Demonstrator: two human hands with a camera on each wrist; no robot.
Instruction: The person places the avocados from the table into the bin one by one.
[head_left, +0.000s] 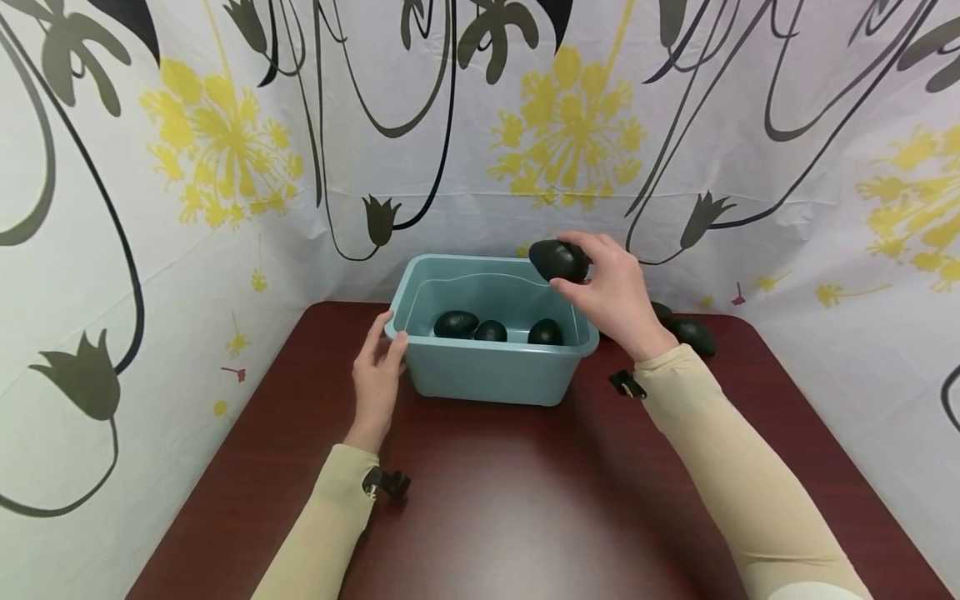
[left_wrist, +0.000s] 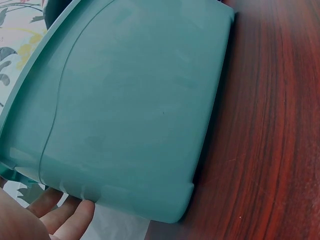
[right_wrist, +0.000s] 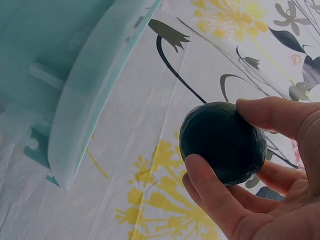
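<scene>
A dark green avocado (head_left: 553, 260) is pinched between the thumb and fingers of my right hand (head_left: 617, 293), above the right rear rim of a light blue plastic tub (head_left: 487, 372). The right wrist view shows this avocado (right_wrist: 220, 142) close up, clear of the tub wall (right_wrist: 85, 95). My left hand (head_left: 377, 375) grips the tub's left front corner, its fingers (left_wrist: 70, 220) against the side below the rim. Inside the tub lie three dark avocados, one at the left (head_left: 456, 324), one in the middle (head_left: 491, 332) and one at the right (head_left: 545, 332).
More avocados (head_left: 693, 336) lie on the table at the back right, partly hidden behind my right wrist. The tub stands on a dark red wooden table (head_left: 480, 500). A white cloth (head_left: 465, 167) with grey and yellow flower prints hangs behind and at both sides.
</scene>
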